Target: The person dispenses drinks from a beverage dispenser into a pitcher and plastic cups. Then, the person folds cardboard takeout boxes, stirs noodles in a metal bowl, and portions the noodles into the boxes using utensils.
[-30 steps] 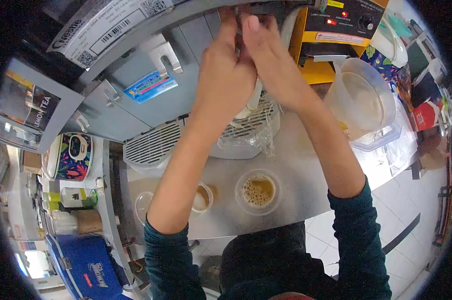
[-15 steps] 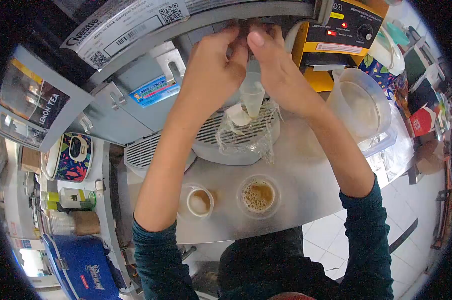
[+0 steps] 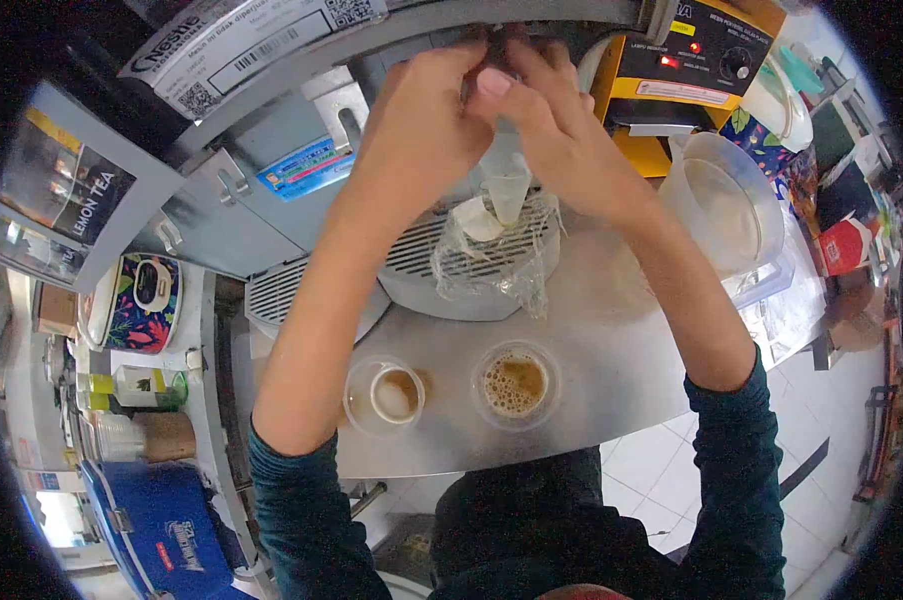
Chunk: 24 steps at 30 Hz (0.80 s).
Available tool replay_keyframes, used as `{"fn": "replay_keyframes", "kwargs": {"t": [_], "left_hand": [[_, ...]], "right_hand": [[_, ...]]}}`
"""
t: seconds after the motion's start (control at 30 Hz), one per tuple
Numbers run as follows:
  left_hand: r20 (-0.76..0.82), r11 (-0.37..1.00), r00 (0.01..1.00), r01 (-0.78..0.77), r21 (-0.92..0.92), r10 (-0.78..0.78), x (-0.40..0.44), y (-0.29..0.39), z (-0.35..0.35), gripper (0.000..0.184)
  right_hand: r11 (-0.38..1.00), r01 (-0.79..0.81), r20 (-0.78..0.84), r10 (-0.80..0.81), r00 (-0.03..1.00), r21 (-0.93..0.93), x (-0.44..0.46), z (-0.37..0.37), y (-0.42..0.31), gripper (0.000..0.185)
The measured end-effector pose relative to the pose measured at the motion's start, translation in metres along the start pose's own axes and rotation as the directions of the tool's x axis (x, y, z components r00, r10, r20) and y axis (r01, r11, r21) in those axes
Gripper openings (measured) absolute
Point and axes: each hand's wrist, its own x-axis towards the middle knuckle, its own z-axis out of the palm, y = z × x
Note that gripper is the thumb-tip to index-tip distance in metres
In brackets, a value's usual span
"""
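Both hands are raised at the top centre, close together in front of the grey drink machine (image 3: 271, 215). My left hand (image 3: 426, 120) has its fingers curled up under the machine's dark upper edge; what they hold is hidden. My right hand (image 3: 571, 140) is beside it, thumb bent inward, its fingertips also hidden near the same spot. Below the hands, a translucent cup-like piece (image 3: 508, 192) stands over the slatted drip tray (image 3: 421, 250), next to crumpled clear plastic film (image 3: 486, 270). Two clear cups stand on the metal counter: one of foamy brown drink (image 3: 515, 386), one with a pale round shape inside (image 3: 391, 397).
A yellow and black sealing machine (image 3: 691, 60) is at the upper right, with a large clear pitcher (image 3: 726, 205) in front of it. On the left are a patterned container (image 3: 141, 305), a green-capped bottle (image 3: 141, 388), stacked cups (image 3: 116, 437) and a blue cooler (image 3: 166, 530).
The view has shifted slightly. My hands have moved apart a little, then closer again, staying under the machine's edge. The translucent piece and the left cup show more than at first.
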Motion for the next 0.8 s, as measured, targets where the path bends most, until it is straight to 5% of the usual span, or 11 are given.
{"fn": "replay_keyframes", "kwargs": {"t": [0.13,0.23,0.43,0.53,0.63,0.73,0.8], "left_hand": [[0.144,0.98,0.973,0.168,0.109,-0.183,-0.007,-0.001,-0.008,0.019],[0.206,0.955,0.965,0.101,0.279,-0.162,-0.039,-0.002,0.005,0.026],[0.18,0.919,0.908,0.347,0.186,-0.379,-0.06,0.0,0.012,0.03],[0.236,0.929,0.924,0.229,0.291,-0.301,-0.076,-0.005,0.013,0.031],[0.221,0.882,0.868,0.379,0.279,-0.444,-0.082,0.003,0.008,0.029],[0.289,0.899,0.893,0.226,0.374,-0.344,-0.095,-0.004,0.006,0.027],[0.362,0.875,0.822,0.3,0.381,-0.44,-0.096,-0.006,0.001,0.026]], "right_hand": [[0.971,-0.237,0.01,0.237,0.971,-0.017,-0.006,-0.015,-0.001,0.071],[0.937,-0.232,0.089,0.262,0.961,-0.26,-0.03,-0.021,0.009,0.07],[0.884,-0.233,0.173,0.325,0.93,-0.406,-0.057,-0.028,0.015,0.05],[0.724,-0.311,0.33,0.596,0.732,-0.616,-0.067,-0.032,0.02,0.044],[0.872,-0.123,0.258,0.272,0.927,-0.474,-0.091,-0.031,0.035,0.036],[0.86,-0.013,0.196,0.131,0.972,-0.509,-0.102,-0.029,0.04,0.02],[0.804,-0.104,0.335,0.357,0.872,-0.586,-0.103,-0.032,0.042,0.022]]}}
